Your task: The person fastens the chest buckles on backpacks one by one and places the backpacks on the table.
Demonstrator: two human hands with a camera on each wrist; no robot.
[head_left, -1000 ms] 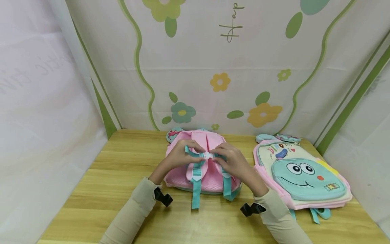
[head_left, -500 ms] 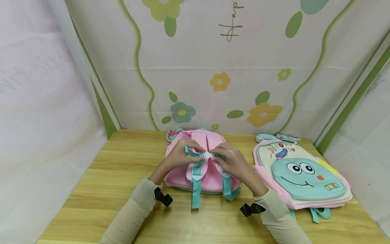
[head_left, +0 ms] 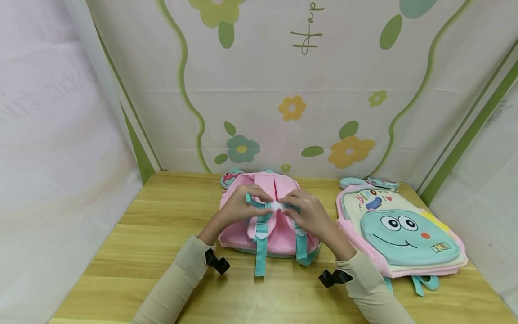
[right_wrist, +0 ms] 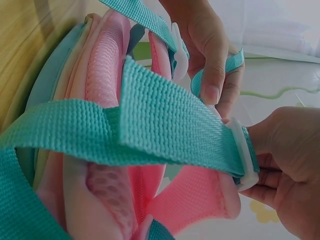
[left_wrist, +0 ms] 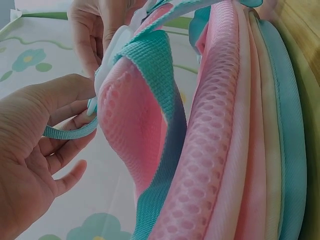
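Note:
A pink backpack (head_left: 238, 236) lies on the table with its shoulder straps upward. In the head view a white buckle (head_left: 276, 206) joins the straps across their middle. My left hand (head_left: 238, 204) pinches the buckle's left side between thumb and fingers, and a loose teal webbing end (left_wrist: 75, 133) passes between the fingers in the left wrist view. From the opposite side, my right hand (head_left: 309, 213) pinches the buckle's right end. White strap adjusters (head_left: 261, 231) with hanging teal webbing (head_left: 261, 258) sit below the hands. The fingers partly cover the buckle.
To the right lies a second backpack (head_left: 372, 252), its teal smiling-face pocket (head_left: 413, 243) upward. A round printed charm (head_left: 231, 179) sits behind the pink backpack's left corner. Patterned cloth (head_left: 259, 112) rises behind the wooden table (head_left: 162, 234).

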